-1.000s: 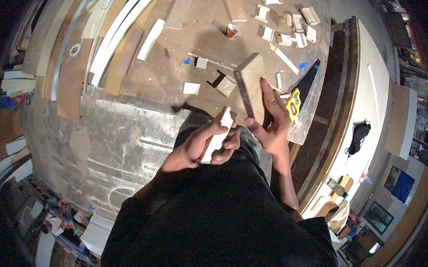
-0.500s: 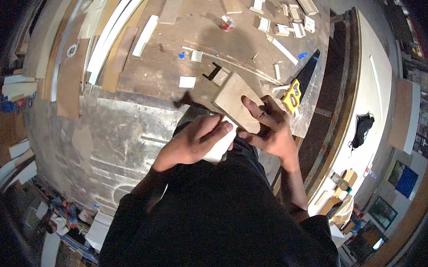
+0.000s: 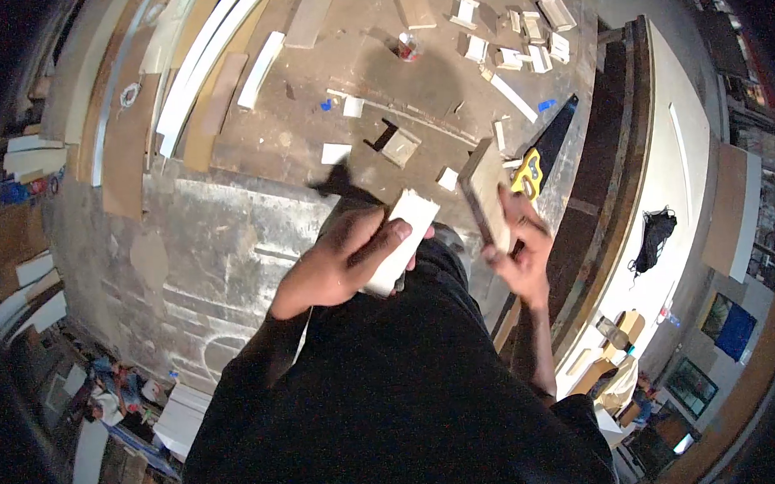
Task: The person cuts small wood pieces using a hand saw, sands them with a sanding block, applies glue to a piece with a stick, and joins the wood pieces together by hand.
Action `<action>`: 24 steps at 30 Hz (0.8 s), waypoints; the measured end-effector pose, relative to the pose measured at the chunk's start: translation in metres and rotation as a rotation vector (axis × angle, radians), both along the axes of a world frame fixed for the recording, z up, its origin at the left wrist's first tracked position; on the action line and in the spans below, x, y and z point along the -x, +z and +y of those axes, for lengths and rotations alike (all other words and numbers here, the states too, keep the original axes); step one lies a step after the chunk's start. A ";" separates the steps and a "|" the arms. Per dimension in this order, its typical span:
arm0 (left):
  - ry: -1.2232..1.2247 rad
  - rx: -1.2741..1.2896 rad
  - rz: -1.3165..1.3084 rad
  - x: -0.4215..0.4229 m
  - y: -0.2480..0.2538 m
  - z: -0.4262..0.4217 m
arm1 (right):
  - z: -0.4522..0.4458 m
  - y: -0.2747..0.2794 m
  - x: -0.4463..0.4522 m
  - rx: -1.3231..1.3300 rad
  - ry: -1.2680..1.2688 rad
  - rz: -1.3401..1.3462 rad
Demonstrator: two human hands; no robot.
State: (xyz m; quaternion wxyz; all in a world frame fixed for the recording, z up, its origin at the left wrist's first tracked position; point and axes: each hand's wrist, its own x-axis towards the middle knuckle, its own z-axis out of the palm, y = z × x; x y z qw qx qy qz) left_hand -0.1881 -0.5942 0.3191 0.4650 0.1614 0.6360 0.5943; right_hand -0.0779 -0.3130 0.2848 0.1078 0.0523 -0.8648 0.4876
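My left hand (image 3: 341,257) is closed around a pale, white-faced wooden piece (image 3: 410,224), its end pointing up toward the bench. To the right, my right hand (image 3: 524,249) grips a flat wooden block (image 3: 487,190), tilted so its darker edge shows. The two pieces are apart, and the right hand is slightly blurred. Beyond them on the bench lies a small wooden piece (image 3: 398,148) with a dark bracket-like shape beside it. A yellow-handled handsaw (image 3: 530,173) rests just past my right hand.
Several small wooden assemblies (image 3: 529,28) are scattered at the bench's far right. A red-marked cup (image 3: 407,47) stands near the middle. Long boards (image 3: 211,68) lie at the left. On the right, a pale panel (image 3: 665,156) carries a black tangled bundle (image 3: 655,239).
My right hand has moved the wooden block right, away from the white-faced piece, and turned it more edge-on. My left hand still holds its piece, whose end is now uncovered.
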 end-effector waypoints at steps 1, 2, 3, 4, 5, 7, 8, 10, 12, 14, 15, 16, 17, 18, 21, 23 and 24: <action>-0.080 -0.016 0.079 0.000 -0.002 0.001 | -0.007 0.004 0.002 0.054 0.053 0.001; -0.102 -0.001 0.232 -0.004 -0.002 0.004 | -0.014 0.008 0.004 0.108 0.106 -0.001; -0.115 0.021 0.388 -0.005 0.004 0.009 | -0.021 0.011 0.012 0.242 0.145 -0.130; -0.122 0.022 0.376 -0.004 0.008 0.007 | -0.023 0.015 0.018 0.376 0.180 -0.261; -0.133 -0.047 0.440 0.000 0.010 0.002 | -0.021 0.018 0.026 0.333 0.224 -0.260; -0.155 -0.049 0.268 0.008 0.001 -0.001 | -0.006 0.016 0.016 0.354 0.264 -0.303; -0.154 -0.052 0.272 0.002 -0.011 -0.001 | 0.001 0.014 0.011 0.368 0.309 -0.342; -0.207 -0.191 0.588 -0.007 -0.032 -0.002 | -0.005 0.016 0.016 0.528 0.258 -0.412; -0.219 -0.355 1.052 -0.006 -0.038 -0.003 | -0.015 0.032 0.022 0.591 0.202 -0.561; -0.239 -0.241 0.320 0.002 -0.021 -0.009 | 0.000 0.026 0.017 0.560 0.254 -0.478; -0.178 -0.214 0.056 0.011 0.000 -0.006 | 0.028 0.002 0.001 0.465 0.362 -0.544; -0.088 -0.179 -0.184 0.020 0.020 -0.002 | 0.028 0.002 -0.003 0.391 0.322 -0.627; -0.084 -0.154 -0.186 0.027 0.023 -0.005 | 0.027 0.003 -0.008 0.315 0.285 -0.712; -0.088 -0.124 -0.211 0.027 0.024 -0.009 | 0.027 0.003 -0.012 0.240 0.254 -0.797; -0.095 -0.035 0.047 0.010 -0.010 -0.013 | 0.010 0.004 -0.012 0.750 0.129 -0.631; -0.139 -0.087 0.451 0.005 -0.016 -0.011 | -0.003 0.013 0.002 0.692 0.173 -0.526; -0.144 -0.131 0.557 0.001 -0.016 -0.007 | -0.009 0.018 0.010 0.523 0.228 -0.477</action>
